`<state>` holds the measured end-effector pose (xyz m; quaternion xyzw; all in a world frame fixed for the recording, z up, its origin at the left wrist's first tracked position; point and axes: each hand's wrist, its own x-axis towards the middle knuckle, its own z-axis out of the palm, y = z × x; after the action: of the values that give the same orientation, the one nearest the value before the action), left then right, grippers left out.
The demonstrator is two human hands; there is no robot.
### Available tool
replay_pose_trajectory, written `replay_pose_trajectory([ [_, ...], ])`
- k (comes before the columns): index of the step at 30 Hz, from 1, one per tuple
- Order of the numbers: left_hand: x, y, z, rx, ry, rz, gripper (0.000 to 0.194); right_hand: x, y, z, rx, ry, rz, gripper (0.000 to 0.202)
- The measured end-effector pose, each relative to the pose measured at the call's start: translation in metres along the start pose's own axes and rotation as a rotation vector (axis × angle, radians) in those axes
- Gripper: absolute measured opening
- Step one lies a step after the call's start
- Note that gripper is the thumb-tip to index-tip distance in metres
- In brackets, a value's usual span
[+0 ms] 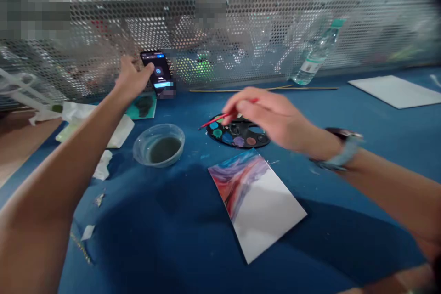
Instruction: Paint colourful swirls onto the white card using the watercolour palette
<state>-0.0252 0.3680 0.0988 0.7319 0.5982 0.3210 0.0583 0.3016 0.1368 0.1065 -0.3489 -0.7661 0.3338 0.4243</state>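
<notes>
LH (133,77) at phone (161,71), txt illegible; RH (275,117) w/ brush (214,120)

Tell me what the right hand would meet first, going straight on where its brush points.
Probably the clear bowl, beyond the red brush, though the height of the right hand is unclear.

From here, the bowl (159,145) sits left of the paint palette (239,141), the canvas (265,211) lies on the table's (155,239) near side, and the bottle (315,59) stands far right.

Both arms stretched forward, right fingers (241,103) pinched together.
</notes>
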Motion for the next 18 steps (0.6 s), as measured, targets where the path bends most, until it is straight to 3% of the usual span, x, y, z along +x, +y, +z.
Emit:
replay_pose_trajectory([
  [3, -0.023, 0.008, -0.04, 0.003, 0.146, -0.056, 0.042, 0.059, -0.004, 0.051, -0.328, -0.335, -0.111, 0.031],
  [5, -0.045, 0.015, -0.065, -0.002, 0.18, -0.03, 0.035, 0.089, -0.001, 0.081, -0.514, -0.531, -0.087, 0.026],
  [8, -0.084, 0.021, -0.09, -0.008, 0.176, 0.025, 0.033, 0.116, 0.005, 0.106, -0.517, -0.636, -0.044, 0.028],
  [10, -0.109, 0.02, -0.094, 0.0, 0.078, 0.05, 0.032, 0.124, 0.008, 0.112, -0.506, -0.621, -0.029, 0.03],
  [13, -0.14, 0.014, -0.085, 0.049, -0.113, 0.047, 0.03, 0.127, 0.009, 0.119, -0.505, -0.61, -0.007, 0.026],
  [18, -0.162, 0.007, -0.065, 0.107, -0.273, 0.004, 0.027, 0.125, 0.01, 0.123, -0.45, -0.529, 0.009, 0.026],
])
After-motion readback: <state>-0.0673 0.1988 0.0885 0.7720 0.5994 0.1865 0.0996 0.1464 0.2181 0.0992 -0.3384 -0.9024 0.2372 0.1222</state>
